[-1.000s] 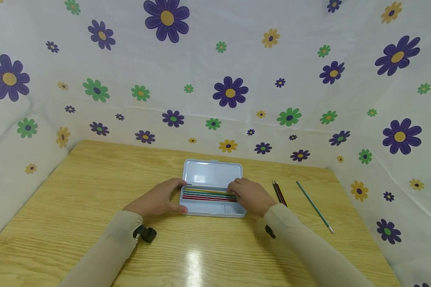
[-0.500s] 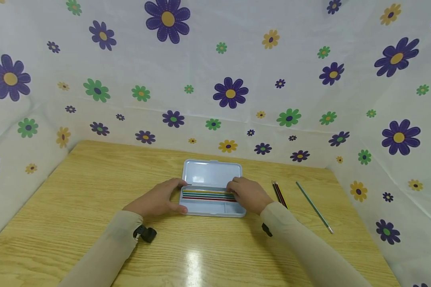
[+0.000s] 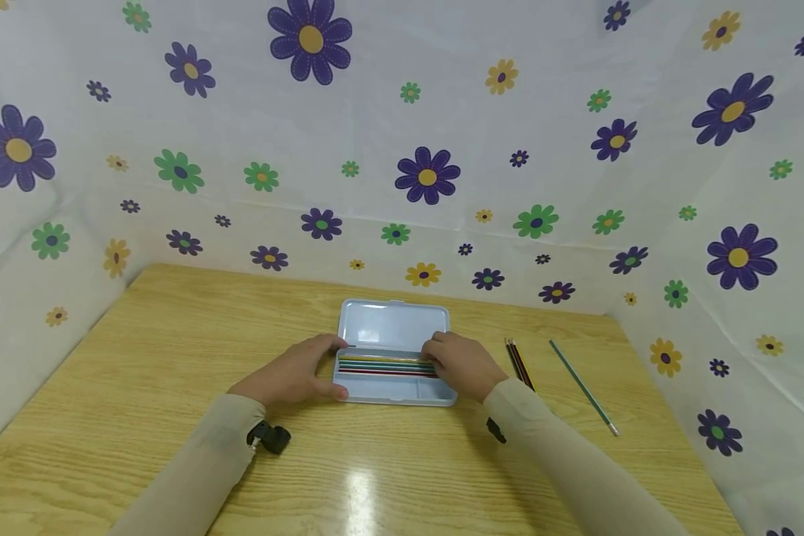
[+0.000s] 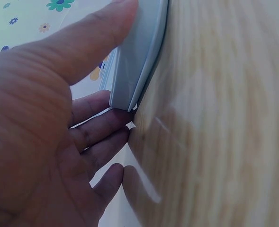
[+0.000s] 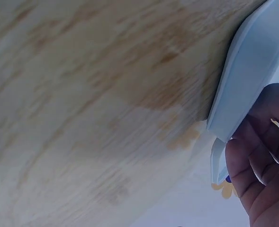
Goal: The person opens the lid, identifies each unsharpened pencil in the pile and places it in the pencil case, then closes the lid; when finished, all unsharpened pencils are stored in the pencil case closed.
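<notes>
A pale blue pencil case (image 3: 382,388) lies open on the table, its lid (image 3: 394,324) tilted back behind it. In its long rear compartment several pencils (image 3: 382,366) lie side by side, with yellow, green and red among them. My left hand (image 3: 291,371) holds the case's left end, thumb at the front and fingers at the rear corner. My right hand (image 3: 465,365) reaches over the right end, its bent fingers down at the pencils' right ends. Those fingertips are hidden in the head view. In the right wrist view the fingers (image 5: 253,165) lie against the case's end wall.
Right of the case, a few dark striped pencils (image 3: 519,361) lie together on the wooden table (image 3: 194,335), partly behind my right forearm. Farther right is a single green pencil (image 3: 583,387) with a white end. A flower-print cloth (image 3: 348,134) encloses the back and sides.
The pencils in the case have shifted slightly and lie more evenly, the yellow one a little lower. My right hand has edged slightly left. My left hand stays at the case's left end.
</notes>
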### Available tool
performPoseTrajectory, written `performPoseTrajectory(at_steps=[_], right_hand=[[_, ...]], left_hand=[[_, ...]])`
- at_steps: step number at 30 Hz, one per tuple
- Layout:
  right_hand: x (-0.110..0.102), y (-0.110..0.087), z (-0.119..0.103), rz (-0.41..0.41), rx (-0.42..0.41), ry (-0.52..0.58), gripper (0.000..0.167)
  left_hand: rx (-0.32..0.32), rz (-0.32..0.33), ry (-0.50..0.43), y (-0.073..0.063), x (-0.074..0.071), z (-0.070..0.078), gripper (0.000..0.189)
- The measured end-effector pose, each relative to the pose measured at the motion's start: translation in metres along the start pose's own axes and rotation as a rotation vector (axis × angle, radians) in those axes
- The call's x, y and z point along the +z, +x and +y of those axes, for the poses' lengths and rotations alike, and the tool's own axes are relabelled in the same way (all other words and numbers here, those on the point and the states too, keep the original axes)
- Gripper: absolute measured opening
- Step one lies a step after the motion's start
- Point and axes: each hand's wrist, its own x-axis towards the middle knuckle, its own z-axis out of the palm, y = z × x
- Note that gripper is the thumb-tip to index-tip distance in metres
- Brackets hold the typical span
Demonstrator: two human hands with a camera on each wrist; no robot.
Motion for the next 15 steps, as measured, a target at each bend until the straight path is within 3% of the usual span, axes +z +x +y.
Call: performPoseTrajectory(at_steps=[7, 11, 15], right_hand=[[-0.016, -0.023, 0.017, 0.015, 0.059, -0.011, 0.017], [-0.03, -0.056, 0.046, 0.072, 0.105, 0.0, 0.026], [-0.039, -0.098, 0.079, 0.077, 0.196, 0.026, 0.035]], left_hand=[[-0.002, 0.0, 0.005, -0.001, 0.001, -0.002, 0.091], [0.002, 0.001, 0.0, -0.001, 0.001, -0.001, 0.091], [0.005, 0.0, -0.004, -0.001, 0.001, -0.001, 0.091]])
